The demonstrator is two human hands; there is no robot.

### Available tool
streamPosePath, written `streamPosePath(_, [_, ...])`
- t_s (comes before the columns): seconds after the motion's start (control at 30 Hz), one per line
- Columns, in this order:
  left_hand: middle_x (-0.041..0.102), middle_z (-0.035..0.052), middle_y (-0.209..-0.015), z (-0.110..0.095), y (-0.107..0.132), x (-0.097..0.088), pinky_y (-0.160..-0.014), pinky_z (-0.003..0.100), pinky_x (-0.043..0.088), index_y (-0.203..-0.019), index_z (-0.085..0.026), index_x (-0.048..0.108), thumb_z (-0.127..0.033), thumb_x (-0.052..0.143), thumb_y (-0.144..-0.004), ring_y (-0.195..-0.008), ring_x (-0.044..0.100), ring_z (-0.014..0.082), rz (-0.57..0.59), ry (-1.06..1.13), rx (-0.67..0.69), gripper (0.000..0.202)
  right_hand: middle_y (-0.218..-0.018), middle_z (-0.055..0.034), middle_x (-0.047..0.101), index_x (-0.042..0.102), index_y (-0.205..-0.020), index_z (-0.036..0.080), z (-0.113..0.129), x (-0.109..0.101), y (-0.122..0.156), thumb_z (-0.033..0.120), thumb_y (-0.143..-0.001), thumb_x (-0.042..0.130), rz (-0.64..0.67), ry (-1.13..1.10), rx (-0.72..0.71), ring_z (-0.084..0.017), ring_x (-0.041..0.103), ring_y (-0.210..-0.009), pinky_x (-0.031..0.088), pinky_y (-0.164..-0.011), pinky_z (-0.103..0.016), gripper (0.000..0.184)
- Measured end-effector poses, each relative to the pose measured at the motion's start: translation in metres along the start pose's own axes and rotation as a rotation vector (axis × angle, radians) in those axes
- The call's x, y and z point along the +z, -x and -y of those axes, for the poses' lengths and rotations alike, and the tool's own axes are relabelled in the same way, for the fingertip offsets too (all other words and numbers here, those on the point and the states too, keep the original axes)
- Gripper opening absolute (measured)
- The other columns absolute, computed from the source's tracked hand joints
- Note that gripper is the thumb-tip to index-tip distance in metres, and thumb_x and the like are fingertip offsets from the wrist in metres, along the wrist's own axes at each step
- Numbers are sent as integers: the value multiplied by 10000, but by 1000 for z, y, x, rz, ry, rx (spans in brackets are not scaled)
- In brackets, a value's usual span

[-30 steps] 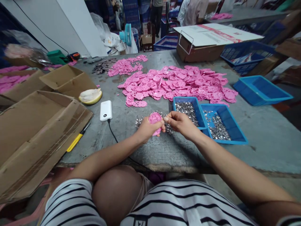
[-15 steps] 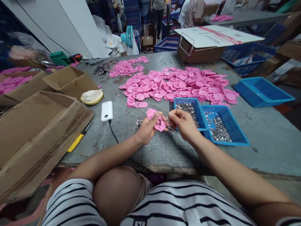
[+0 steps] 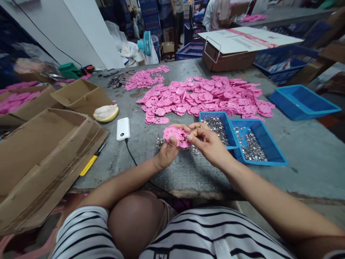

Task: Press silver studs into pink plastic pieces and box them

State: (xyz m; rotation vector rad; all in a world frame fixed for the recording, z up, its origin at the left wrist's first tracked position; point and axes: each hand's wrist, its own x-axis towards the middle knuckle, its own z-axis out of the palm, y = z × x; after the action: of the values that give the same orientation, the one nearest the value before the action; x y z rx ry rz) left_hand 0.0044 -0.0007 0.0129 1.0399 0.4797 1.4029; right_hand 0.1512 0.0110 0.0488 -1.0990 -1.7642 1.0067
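Note:
My left hand (image 3: 167, 150) holds a pink plastic part (image 3: 175, 135) with round holes, its face turned up, above a small heap of silver metal bits (image 3: 192, 148) on the grey table. My right hand (image 3: 209, 142) is pinched with its fingertips at the part's right edge; what they pinch is too small to make out. Just right of my hands stand two blue trays, the nearer-left tray (image 3: 205, 116) and the right tray (image 3: 269, 147), both holding silver metal bits.
A large pile of pink parts (image 3: 205, 95) covers the table's middle, a smaller pile (image 3: 145, 77) behind. A white power bank (image 3: 123, 128) with cable, a yellow knife (image 3: 90, 163), open cardboard boxes (image 3: 40, 151) at left, another blue tray (image 3: 303, 102) at right. People stand far back.
My left hand turned the pink part from tilted to face up and raised it slightly. My right hand's pinched fingers came in against its right edge.

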Motion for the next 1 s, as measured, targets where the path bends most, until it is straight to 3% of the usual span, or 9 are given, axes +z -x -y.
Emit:
streamPosePath(0.27, [614,73,-1118,-3,1,4,-981,345,471,-1008,-231,596,-668,681,-662,-1216,526,248,-62,-28,-70,564,-982,-70,561,543,-644,198,2,1,-1,260,-848,569,11,64,-64,-203,523,-982,421,-904,-384,215])
streamPosePath(0.4, [609,84,-1114,-2,2,3,-986,352,471,-1030,-227,584,-688,635,-693,-1185,541,248,-23,-60,-79,573,-979,-76,551,523,-664,202,3,4,2,235,-839,558,-60,136,-123,-213,521,-984,417,-899,-392,181])
streamPosePath(0.6, [599,40,-1075,-3,3,6,-978,320,472,-1038,-256,586,-590,657,-742,-1140,567,213,1,33,-39,452,-985,-85,546,475,-701,222,0,12,6,249,-858,525,-162,216,-215,-234,529,-989,428,-885,-418,167])
streamPosePath(0.73, [615,24,-1051,-2,2,8,-993,320,468,-1033,-257,563,-570,661,-751,-1127,587,199,-30,101,-74,433,-1026,-114,550,463,-759,229,-7,24,7,249,-868,498,-292,256,-312,-250,527,-1035,430,-902,-444,116])
streamPosePath(0.8, [629,36,-1053,-2,2,10,-988,334,478,-1019,-245,548,-593,682,-719,-1130,591,214,-74,106,-117,478,-1009,-107,567,490,-812,227,-12,25,5,251,-867,506,-286,221,-325,-240,544,-1021,446,-886,-427,61])
streamPosePath(0.9, [642,51,-1065,-5,0,14,-984,365,486,-995,-242,538,-614,725,-655,-1148,592,248,-123,84,-154,537,-961,-68,598,519,-864,232,-21,7,-1,269,-864,517,-283,115,-272,-205,582,-927,479,-818,-380,37])
streamPosePath(1.0, [644,41,-1024,-8,-1,15,-961,410,504,-992,-234,526,-588,753,-641,-1082,635,266,-141,108,-167,548,-915,-38,611,538,-912,228,-34,-39,-9,291,-833,553,-438,113,-164,-173,587,-794,482,-733,-343,101])
